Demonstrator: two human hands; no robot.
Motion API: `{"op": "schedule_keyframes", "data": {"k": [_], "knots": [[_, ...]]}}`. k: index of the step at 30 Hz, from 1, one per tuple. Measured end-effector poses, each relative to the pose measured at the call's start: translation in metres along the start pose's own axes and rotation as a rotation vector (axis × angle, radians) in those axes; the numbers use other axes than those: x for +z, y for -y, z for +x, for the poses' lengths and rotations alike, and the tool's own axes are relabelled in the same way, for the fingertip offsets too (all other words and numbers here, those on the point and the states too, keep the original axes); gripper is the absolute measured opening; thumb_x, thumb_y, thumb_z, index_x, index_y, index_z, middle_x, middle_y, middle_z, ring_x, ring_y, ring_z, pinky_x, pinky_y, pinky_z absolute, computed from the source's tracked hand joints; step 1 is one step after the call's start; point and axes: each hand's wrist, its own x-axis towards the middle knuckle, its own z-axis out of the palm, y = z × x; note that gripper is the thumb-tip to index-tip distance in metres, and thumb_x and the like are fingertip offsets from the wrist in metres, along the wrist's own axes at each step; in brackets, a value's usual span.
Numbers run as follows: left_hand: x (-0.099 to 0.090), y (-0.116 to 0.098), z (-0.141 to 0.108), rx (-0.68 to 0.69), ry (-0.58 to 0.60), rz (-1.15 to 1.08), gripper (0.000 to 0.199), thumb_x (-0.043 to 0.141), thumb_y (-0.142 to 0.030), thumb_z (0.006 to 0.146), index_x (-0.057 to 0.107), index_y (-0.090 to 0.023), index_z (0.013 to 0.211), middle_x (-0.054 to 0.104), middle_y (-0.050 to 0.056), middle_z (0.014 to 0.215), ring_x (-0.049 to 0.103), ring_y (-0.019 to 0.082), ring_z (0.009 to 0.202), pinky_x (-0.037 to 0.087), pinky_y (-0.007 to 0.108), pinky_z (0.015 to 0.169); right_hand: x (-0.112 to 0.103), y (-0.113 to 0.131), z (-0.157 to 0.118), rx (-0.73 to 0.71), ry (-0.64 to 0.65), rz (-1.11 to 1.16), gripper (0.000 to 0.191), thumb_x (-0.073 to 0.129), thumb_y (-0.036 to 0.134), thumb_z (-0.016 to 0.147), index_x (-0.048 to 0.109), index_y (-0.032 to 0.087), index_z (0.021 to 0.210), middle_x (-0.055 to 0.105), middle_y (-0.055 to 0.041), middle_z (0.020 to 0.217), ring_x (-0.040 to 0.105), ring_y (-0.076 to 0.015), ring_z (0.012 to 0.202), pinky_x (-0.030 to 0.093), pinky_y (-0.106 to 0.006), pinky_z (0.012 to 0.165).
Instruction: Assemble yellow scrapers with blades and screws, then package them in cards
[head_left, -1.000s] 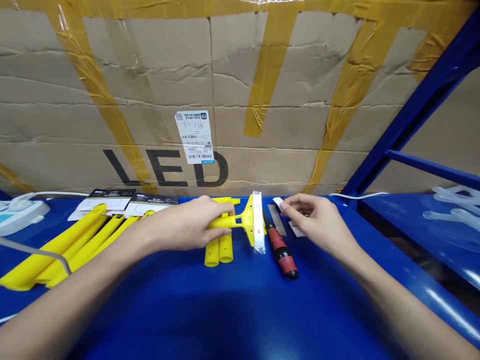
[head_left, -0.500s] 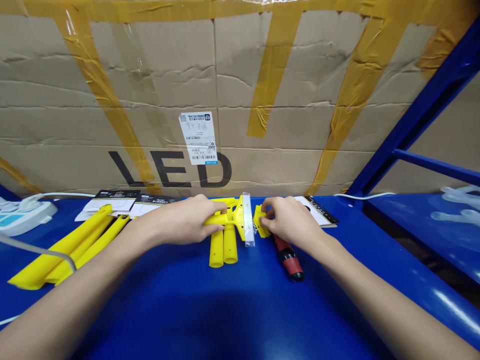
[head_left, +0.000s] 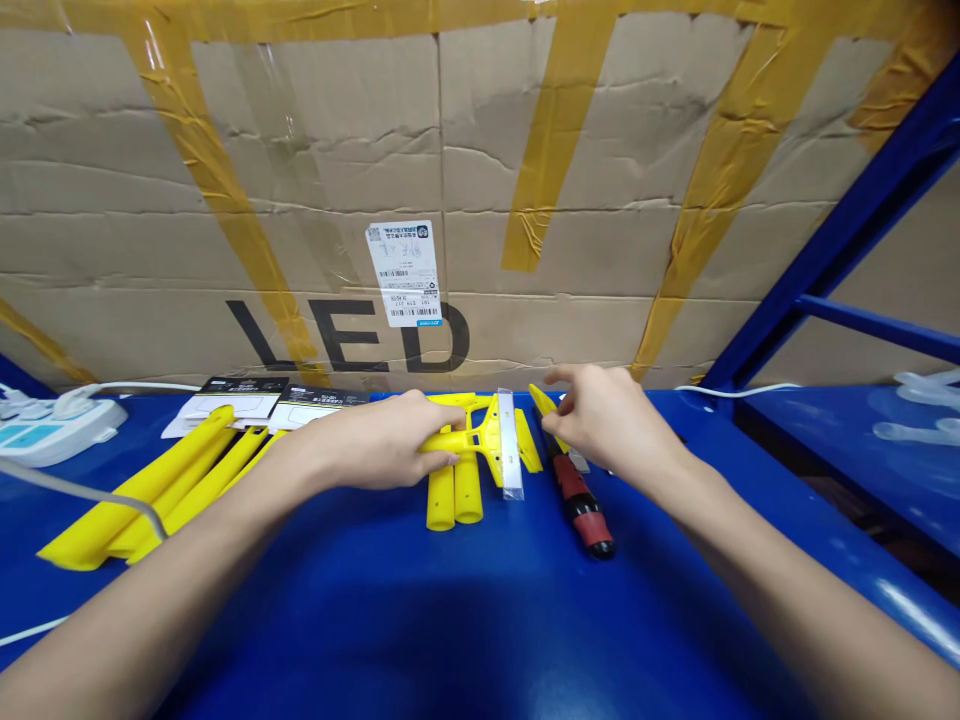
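My left hand (head_left: 397, 435) is closed around the handle of a yellow scraper (head_left: 490, 441). A flat silvery blade (head_left: 510, 445) in what looks like clear wrap lies across the scraper's head. My right hand (head_left: 607, 415) pinches a small yellow plastic piece (head_left: 545, 408), tilted upward and apart from the blade. Another yellow piece (head_left: 529, 443) lies just right of the blade. Beneath my right hand is a red and black screwdriver (head_left: 583, 505), its upper end hidden. Two yellow tubular handles (head_left: 454, 490) lie side by side under the scraper.
Several long yellow handles (head_left: 161, 480) and printed cards (head_left: 232, 400) lie to the left. A white power strip (head_left: 64, 430) with cables is at the far left. A large taped cardboard box (head_left: 480, 180) walls off the back; a blue metal frame (head_left: 832, 230) rises at right.
My right hand has lifted the yellow piece and tilted it, moving slightly right. Another yellow piece now shows beside the blade. My left hand keeps its hold on the scraper. The view has shifted slightly.
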Motion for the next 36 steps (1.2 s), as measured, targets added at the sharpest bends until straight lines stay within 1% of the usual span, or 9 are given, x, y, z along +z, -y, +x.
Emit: {"op": "schedule_keyframes", "data": {"k": [4,7,12,17,22,28,31,33,36], "knots": [[0.001,-0.001,0.001,0.036,-0.007,-0.009,0.018,0.053,-0.036,0.096,0.063,-0.021,0.099,0.067,0.005,0.088,0.058,0.019,0.070,0.036,0.029,0.060,-0.003,-0.021,-0.011,0.103,0.025,0.425,0.035,0.067,0.015,0.071,0.076,0.015,0.105,0.077,-0.0063,0.077,0.074,-0.0232,0.065,0.057,-0.035,0.066],[0.002,-0.003,0.002,0.050,0.006,-0.022,0.016,0.054,-0.034,0.096,0.063,-0.021,0.097,0.068,0.005,0.091,0.059,0.019,0.072,0.038,0.029,0.062,0.002,-0.033,-0.022,0.147,0.027,0.723,0.016,0.066,0.021,0.078,0.075,0.016,0.089,0.078,-0.0079,0.079,0.075,-0.0232,0.073,0.057,-0.032,0.064],[0.002,-0.005,0.002,0.072,0.019,-0.022,0.017,0.054,-0.035,0.096,0.064,-0.021,0.098,0.070,0.005,0.095,0.062,0.021,0.080,0.040,0.029,0.066,0.006,-0.041,-0.033,0.095,-0.042,0.893,0.033,0.077,0.039,0.076,0.078,0.016,0.101,0.077,-0.0061,0.072,0.071,-0.0206,0.065,0.054,-0.030,0.057],[0.003,-0.006,0.001,0.070,0.009,-0.030,0.023,0.055,-0.037,0.097,0.066,-0.022,0.110,0.071,0.006,0.107,0.064,0.022,0.089,0.043,0.030,0.073,0.005,-0.040,-0.035,0.092,0.002,1.252,0.025,0.080,0.037,0.073,0.081,0.021,0.091,0.080,-0.0069,0.091,0.075,-0.0212,0.083,0.060,-0.031,0.076],[0.002,-0.006,0.001,0.078,0.018,-0.011,0.019,0.052,-0.036,0.097,0.064,-0.022,0.100,0.069,0.004,0.094,0.062,0.021,0.080,0.041,0.029,0.067,0.011,-0.036,-0.035,0.148,0.014,1.236,0.031,0.091,0.036,0.064,0.076,0.019,0.086,0.077,-0.0035,0.078,0.070,-0.0154,0.066,0.058,-0.028,0.067],[0.001,-0.006,0.000,0.079,-0.014,-0.003,0.018,0.053,-0.036,0.095,0.065,-0.023,0.099,0.069,0.005,0.093,0.062,0.021,0.079,0.039,0.028,0.064,0.011,-0.029,-0.039,0.184,0.067,1.310,0.062,0.093,0.029,0.058,0.066,0.022,0.114,0.073,0.0020,0.073,0.067,-0.0140,0.062,0.057,-0.028,0.067],[0.001,-0.005,0.000,0.077,-0.018,-0.015,0.017,0.053,-0.035,0.095,0.064,-0.022,0.097,0.068,0.005,0.090,0.061,0.020,0.075,0.038,0.028,0.062,0.008,-0.029,-0.039,0.236,0.128,1.394,0.070,0.094,0.024,0.056,0.064,0.023,0.120,0.074,0.0019,0.081,0.070,-0.0139,0.068,0.059,-0.028,0.073],[0.001,-0.005,0.000,0.076,-0.014,-0.015,0.017,0.052,-0.035,0.095,0.064,-0.022,0.095,0.068,0.005,0.089,0.061,0.020,0.074,0.038,0.029,0.061,0.007,-0.030,-0.039,0.258,0.161,1.447,0.063,0.093,0.024,0.057,0.067,0.024,0.114,0.075,-0.0001,0.089,0.072,-0.0152,0.077,0.059,-0.029,0.079],[0.001,-0.006,0.000,0.082,-0.012,-0.026,0.016,0.053,-0.035,0.095,0.063,-0.022,0.093,0.068,0.004,0.088,0.060,0.020,0.073,0.038,0.028,0.061,0.007,-0.032,-0.037,0.268,0.159,1.440,0.042,0.095,0.027,0.055,0.068,0.020,0.086,0.074,-0.0021,0.088,0.072,-0.0174,0.080,0.059,-0.032,0.081]]}}
